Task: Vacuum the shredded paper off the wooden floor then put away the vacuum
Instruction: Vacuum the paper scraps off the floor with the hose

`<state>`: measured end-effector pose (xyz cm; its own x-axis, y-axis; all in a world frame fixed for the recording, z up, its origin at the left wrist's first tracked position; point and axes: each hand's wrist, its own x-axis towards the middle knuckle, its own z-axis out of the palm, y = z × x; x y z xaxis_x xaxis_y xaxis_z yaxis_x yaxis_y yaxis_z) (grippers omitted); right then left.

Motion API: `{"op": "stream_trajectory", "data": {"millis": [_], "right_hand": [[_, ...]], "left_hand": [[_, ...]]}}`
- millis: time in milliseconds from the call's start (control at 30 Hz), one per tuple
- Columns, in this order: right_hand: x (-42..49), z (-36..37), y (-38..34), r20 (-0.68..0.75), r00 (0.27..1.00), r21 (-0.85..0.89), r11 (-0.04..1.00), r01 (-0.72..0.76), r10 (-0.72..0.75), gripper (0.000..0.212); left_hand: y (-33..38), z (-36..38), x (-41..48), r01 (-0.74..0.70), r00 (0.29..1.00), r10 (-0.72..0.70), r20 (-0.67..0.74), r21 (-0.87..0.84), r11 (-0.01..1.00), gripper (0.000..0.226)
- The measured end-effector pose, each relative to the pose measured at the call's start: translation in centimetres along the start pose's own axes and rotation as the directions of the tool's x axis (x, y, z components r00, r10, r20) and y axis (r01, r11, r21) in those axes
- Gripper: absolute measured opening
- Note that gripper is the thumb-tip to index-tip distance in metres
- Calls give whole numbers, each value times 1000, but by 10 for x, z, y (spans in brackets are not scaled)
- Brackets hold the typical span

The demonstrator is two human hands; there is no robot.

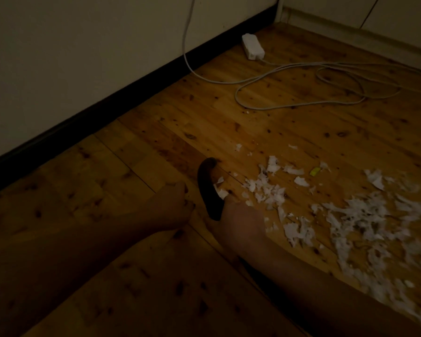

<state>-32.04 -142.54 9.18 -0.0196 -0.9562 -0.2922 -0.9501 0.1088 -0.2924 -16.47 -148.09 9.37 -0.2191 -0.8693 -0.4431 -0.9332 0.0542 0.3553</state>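
Two hands (178, 203), one power strip (252, 46), countless paper shreds (365, 215).

A white power strip (252, 46) lies on the floor near the room's corner. Just left of it a dark baseboard (107, 103) runs along the foot of the pale wall (71, 45). A white cable (301, 93) leaves the strip's near end and loops loosely to its right. Well nearer than the strip lies a small yellow-green scrap (315, 171).

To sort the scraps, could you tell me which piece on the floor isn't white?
The small yellow-green scrap, beyond the right hand; the shredded paper around it is white.
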Motion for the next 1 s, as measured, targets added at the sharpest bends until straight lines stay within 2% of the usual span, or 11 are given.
{"op": "stream_trajectory", "data": {"millis": [367, 500, 667, 833, 1000], "right_hand": [[-19, 3, 2, 66, 998, -28, 999, -21, 23, 61], [-29, 2, -1, 105, 994, -22, 1000, -6, 8, 56], [-45, 3, 0, 122, 993, 76, 997, -15, 5, 52], [-56, 3, 2, 137, 990, 48, 999, -14, 7, 54], [-65, 3, 4, 171, 985, 50, 998, -35, 26, 54]], "left_hand": [[10, 7, -4, -26, 999, 25, 28, 41, 999, 41], [11, 5, -10, -13, 999, 10, 47, 69, 998, 37], [9, 3, -16, -10, 998, 5, 55, 80, 997, 29], [15, 1, -23, -25, 998, 21, 60, 73, 997, 13], [17, 1, -27, -55, 997, 52, 49, 49, 997, 15]]}}
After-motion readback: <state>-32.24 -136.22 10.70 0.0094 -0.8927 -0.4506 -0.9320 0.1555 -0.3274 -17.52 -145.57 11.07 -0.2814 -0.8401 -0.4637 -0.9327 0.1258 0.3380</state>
